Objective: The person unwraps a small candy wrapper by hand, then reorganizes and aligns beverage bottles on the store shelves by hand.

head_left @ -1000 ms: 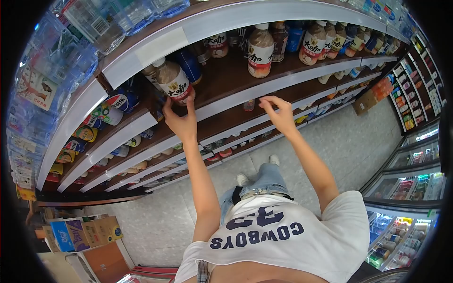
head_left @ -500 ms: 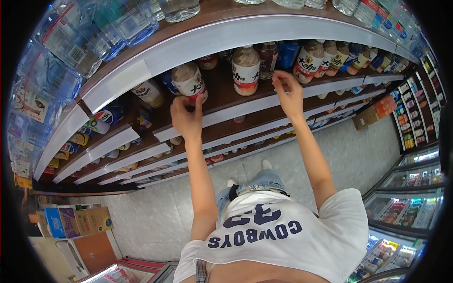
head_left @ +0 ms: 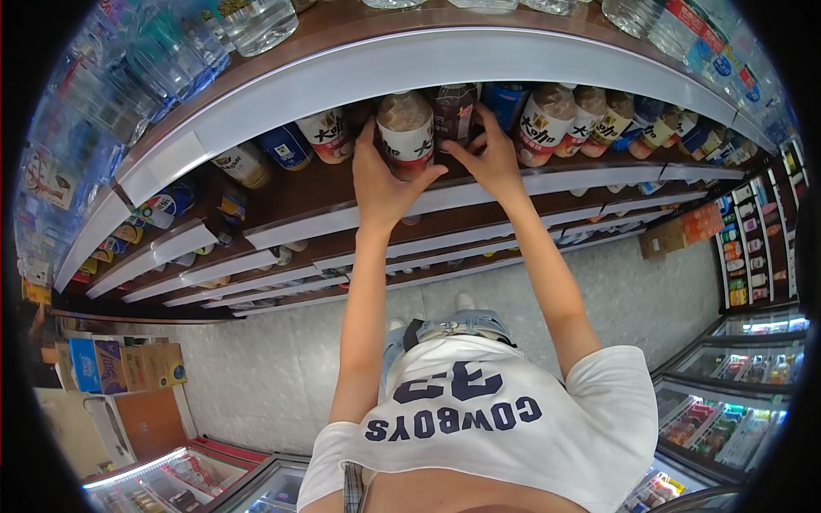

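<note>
A drink bottle with a white label and light-brown contents (head_left: 404,137) stands on the brown shelf. My left hand (head_left: 386,184) cups this bottle, its fingers along the left side and its thumb across the front near the base. Close beside it on the right is a dark brown drink bottle (head_left: 455,115). My right hand (head_left: 492,158) is around that one, thumb low at the front and fingers on its right side. Another white-label bottle (head_left: 325,137) stands left of my left hand. A similar one (head_left: 546,124) is just right of my right hand.
A pale shelf edge (head_left: 428,53) runs above my hands, with large clear water bottles (head_left: 256,26) over it. A blue container (head_left: 286,147) and other drinks line the shelf. Cartons (head_left: 128,368) stand at left, and glass-fronted coolers (head_left: 727,359) at right.
My left hand has left the far-left bottle and come right to the middle white-label bottle. My right hand has moved left onto the dark bottle. The middle bottle has shifted a little left.
</note>
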### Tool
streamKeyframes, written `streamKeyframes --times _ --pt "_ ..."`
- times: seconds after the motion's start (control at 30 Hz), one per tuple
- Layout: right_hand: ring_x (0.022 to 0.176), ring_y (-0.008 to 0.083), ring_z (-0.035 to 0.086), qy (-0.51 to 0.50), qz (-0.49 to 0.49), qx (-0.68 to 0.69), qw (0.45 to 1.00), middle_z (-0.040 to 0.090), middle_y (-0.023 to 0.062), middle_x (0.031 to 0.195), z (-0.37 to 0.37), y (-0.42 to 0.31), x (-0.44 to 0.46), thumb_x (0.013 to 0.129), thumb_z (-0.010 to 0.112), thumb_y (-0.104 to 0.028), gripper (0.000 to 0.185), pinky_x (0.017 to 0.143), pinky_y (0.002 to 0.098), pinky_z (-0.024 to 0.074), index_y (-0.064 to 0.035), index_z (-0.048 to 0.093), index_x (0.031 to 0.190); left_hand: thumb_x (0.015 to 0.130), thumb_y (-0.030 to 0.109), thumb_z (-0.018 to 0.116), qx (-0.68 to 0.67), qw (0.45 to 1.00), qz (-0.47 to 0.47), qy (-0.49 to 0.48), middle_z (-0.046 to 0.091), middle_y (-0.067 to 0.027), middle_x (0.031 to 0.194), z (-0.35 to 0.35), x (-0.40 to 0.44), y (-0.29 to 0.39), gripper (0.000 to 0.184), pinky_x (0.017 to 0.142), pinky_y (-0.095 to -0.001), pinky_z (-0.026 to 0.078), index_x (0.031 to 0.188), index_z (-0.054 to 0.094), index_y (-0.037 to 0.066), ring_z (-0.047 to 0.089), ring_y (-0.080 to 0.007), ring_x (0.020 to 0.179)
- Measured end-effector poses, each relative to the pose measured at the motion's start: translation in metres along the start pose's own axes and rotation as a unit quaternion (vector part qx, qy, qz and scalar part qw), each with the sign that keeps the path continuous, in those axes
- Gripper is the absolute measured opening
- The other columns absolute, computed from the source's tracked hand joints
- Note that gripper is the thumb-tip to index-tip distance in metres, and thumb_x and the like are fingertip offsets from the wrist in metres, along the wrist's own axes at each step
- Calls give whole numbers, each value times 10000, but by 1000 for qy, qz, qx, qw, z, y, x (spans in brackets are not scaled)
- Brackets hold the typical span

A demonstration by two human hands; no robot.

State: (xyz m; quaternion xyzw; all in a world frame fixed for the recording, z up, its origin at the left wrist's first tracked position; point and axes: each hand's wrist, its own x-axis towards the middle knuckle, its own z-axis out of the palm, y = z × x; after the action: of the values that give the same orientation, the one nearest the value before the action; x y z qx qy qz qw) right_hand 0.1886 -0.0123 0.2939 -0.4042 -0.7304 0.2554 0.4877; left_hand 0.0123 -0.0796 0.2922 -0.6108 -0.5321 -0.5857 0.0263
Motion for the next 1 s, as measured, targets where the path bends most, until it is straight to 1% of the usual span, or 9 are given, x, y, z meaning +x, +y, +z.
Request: streamKeyframes --times 0.17,0.37,0.43,0.5,0.63,0.67,0.87,0.93,1.0 --pt "630 183 628 -24 -3 16 1000 620 203 1087 -3 12 5 748 810 -310 788 582 303 507 16 435 1359 685 270 867 -68 993 -94 -9 527 -246 1257 13 -7 -10 948 921 -412 474 1403 310 2 563 -374 1139" --pt "676 186 631 -29 -11 3 1000 628 171 1037 -2 12 7 730 818 -300 703 601 294 502 4 515 1287 698 150 854 -149 974 -166 33 569 -177 1210 -31 -17 -13 894 892 -357 498 1417 335 36 595 -285 1108" --pt "712 197 638 -18 -42 -21 999 631 151 998 1 8 7 715 824 -322 658 618 300 504 -7 564 1231 705 170 858 53 992 -106 34 554 -155 1220 -59 -20 -27 899 851 -334 509 1429 344 29 601 -250 1050" --pt "756 222 642 -46 -72 -39 996 630 134 968 8 0 7 705 819 -358 629 653 326 513 -21 592 1186 714 186 859 26 991 -126 38 540 -138 1226 -80 -20 -40 893 819 -323 514 1432 352 24 599 -223 1002" --pt "833 266 642 -72 -100 -36 992 632 122 955 45 -22 -8 698 801 -419 629 725 382 525 -43 608 1165 785 144 807 -77 976 -185 88 568 -161 1227 -109 -17 -58 771 874 -339 522 1406 368 18 590 -221 1089" --pt "834 233 623 -69 -117 -31 990 624 99 955 55 -26 -11 690 833 -303 585 725 356 512 -63 606 1173 810 121 783 -37 979 -182 88 580 -175 1226 -116 -17 -65 711 894 -343 521 1389 385 12 580 -230 1126" --pt "868 265 625 -9 -123 -25 992 614 135 1013 116 -57 -21 721 817 -318 600 758 381 517 -30 583 1192 822 105 770 -11 981 -180 72 565 -186 1249 -129 -25 -82 665 949 -351 487 1365 408 -22 581 -242 1128" --pt "870 256 640 -16 -132 -33 991 622 138 1041 126 -63 -25 731 814 -323 597 764 374 510 -32 581 1197 842 97 747 -26 985 -130 113 547 -187 1266 -122 -27 -85 626 966 -351 471 1357 415 -29 580 -248 1129" --pt "849 244 649 -46 -76 40 995 631 132 1035 119 -70 -27 741 810 -312 573 762 364 507 -37 588 1193 865 83 717 -23 985 -93 143 530 -188 1281 -119 -32 -90 579 975 -352 462 1349 421 -35 574 -255 1139"
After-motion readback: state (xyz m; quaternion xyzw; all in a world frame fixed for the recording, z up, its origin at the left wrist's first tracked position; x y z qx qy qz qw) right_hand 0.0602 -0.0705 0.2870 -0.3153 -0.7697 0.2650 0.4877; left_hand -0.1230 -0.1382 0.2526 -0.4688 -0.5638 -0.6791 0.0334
